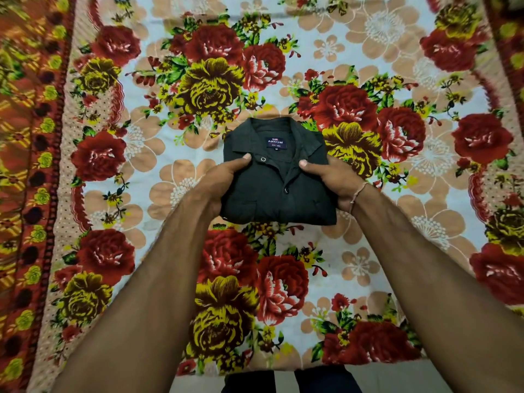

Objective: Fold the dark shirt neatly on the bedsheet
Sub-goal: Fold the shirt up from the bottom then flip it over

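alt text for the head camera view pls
Two hands hold a folded dark shirt by its sides, left hand and right hand, thumbs on top, collar and label facing up, over a floral bedsheet.

The dark shirt (276, 182) was folded into a compact rectangle, collar at the far end, navy label and front buttons facing up, at the middle of the floral bedsheet (368, 38), which was spread flat.
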